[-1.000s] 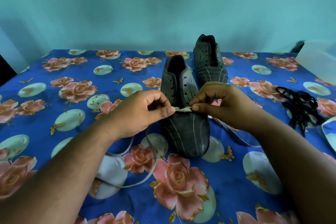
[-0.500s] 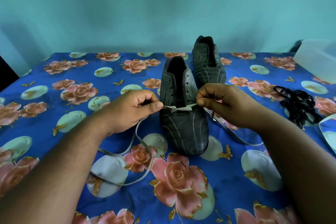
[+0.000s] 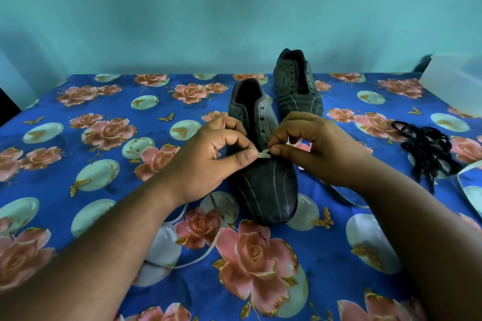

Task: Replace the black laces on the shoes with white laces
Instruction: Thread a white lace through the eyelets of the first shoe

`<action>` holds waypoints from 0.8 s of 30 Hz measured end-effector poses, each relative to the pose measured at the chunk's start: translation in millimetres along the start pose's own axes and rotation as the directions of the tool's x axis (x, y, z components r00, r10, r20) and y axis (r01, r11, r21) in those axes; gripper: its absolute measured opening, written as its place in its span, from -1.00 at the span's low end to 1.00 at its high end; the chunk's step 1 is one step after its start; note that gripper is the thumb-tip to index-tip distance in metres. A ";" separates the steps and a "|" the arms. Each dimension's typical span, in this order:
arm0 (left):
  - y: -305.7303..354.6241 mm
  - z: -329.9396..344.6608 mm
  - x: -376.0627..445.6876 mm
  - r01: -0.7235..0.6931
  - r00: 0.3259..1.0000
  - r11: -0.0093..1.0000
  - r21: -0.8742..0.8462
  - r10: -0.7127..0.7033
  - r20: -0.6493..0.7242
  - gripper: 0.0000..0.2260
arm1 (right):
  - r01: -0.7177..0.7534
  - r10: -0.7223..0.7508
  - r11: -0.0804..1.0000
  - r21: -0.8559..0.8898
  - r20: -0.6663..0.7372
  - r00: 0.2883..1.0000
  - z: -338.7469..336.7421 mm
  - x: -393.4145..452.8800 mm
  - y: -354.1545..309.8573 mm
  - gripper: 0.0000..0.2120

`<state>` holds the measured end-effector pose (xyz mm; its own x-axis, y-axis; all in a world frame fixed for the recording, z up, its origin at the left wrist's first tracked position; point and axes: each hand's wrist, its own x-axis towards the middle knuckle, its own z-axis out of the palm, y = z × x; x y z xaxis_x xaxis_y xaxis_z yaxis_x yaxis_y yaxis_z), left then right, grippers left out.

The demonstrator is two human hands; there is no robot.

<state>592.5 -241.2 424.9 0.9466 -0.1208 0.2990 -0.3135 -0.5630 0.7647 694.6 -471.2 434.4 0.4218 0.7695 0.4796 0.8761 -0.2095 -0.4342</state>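
By the left hand (image 3: 208,161) and right hand (image 3: 313,148), a white lace (image 3: 264,154) is pinched at the near shoe (image 3: 263,164)'s lowest eyelets. Black laces (image 3: 425,148) are already removed near the bed (image 3: 78,101)'s right edge; lacing has barely begun.

View: one head-worn wide-angle camera, the only picture of this moment; no second view shares the scene
Position: above and behind the near shoe (image 3: 260,164), on the person's side of it
Facing: forward and down across the floral cloth (image 3: 78,138) toward the teal wall (image 3: 234,8) beyond the near shoe
Nearness: close; both forearms enter from the bottom corners and fill the lower frame, with the left hand (image 3: 206,159) and right hand (image 3: 318,148) meeting over the near shoe at mid-frame
Reach: beyond the near shoe, the far shoe (image 3: 297,86); right of it, the black laces (image 3: 425,148) and a pale container (image 3: 453,81) at the edge
Distortion: the cloth's far edge bows; edges stretch
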 end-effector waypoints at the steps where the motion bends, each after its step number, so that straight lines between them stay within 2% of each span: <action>1: 1.0 -0.3 -0.5 0.042 0.999 0.998 -0.043 -0.041 0.029 -0.83 | -0.005 0.005 1.000 0.000 0.000 1.000 0.1 0.0 0.0 -0.94; 3: -0.3 -0.7 -0.6 0.056 0.997 0.998 -0.021 -0.055 0.046 -0.80 | -0.016 0.016 1.000 0.003 0.011 1.000 0.5 -0.1 0.0 -0.96; 6: -0.9 -4.5 -0.1 0.001 1.000 0.998 0.065 0.000 -0.020 -0.84 | -0.033 0.033 0.999 0.019 0.031 0.999 1.0 -0.9 0.8 -0.98; 8: 1.2 -7.8 -1.3 0.008 0.999 1.000 -0.002 -0.008 -0.040 -0.86 | -0.044 0.043 0.998 0.039 0.031 0.999 -0.1 -1.6 1.5 -0.99; 14: -3.4 -8.5 -3.3 0.217 0.976 0.955 -0.202 -0.215 0.029 -0.78 | -0.079 0.079 0.994 0.073 0.005 0.997 1.2 -4.5 3.2 -0.99; 24: -6.9 -15.8 -4.5 0.299 0.952 0.931 -0.209 -0.275 0.136 -0.80 | -0.084 0.084 0.996 0.003 0.001 0.996 -5.5 -7.5 8.0 -0.98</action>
<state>589.2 -223.9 427.2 0.9975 -0.0712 -0.0030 -0.0250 -0.3897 0.9206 699.7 -482.0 431.6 0.4939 0.7498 0.4402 0.8368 -0.2722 -0.4751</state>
